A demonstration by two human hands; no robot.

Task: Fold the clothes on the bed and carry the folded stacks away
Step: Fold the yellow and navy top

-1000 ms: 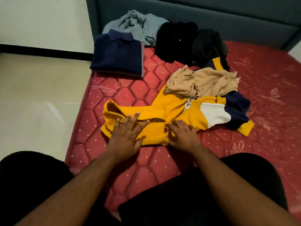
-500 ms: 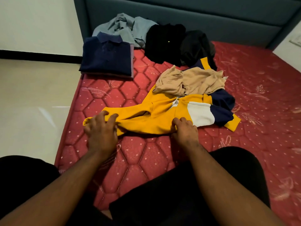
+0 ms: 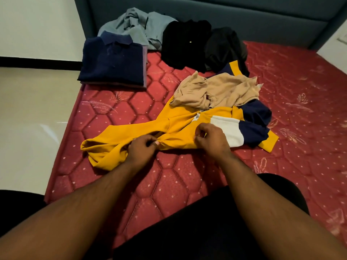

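A yellow shirt [image 3: 142, 128] with white and navy panels lies crumpled across the middle of the red mattress [image 3: 169, 184]. My left hand [image 3: 140, 149] pinches its near edge at the centre. My right hand [image 3: 211, 139] grips the fabric beside the white panel. A beige garment [image 3: 221, 91] lies bunched on the shirt's far side. A folded navy polo stack [image 3: 112, 61] sits at the mattress's far left corner. Behind it lies a crumpled grey shirt [image 3: 137, 25], with black clothes [image 3: 202, 45] to its right.
The mattress's left edge drops to a pale tiled floor [image 3: 28, 119]. A dark teal headboard [image 3: 244, 17] runs along the far side. My knees in black trousers [image 3: 206, 231] rest on the near part of the mattress.
My left hand has moved right from the sleeve end to the shirt's middle edge and closed on it. My right hand has risen and pinched the fabric. The sleeve lies stretched out left.
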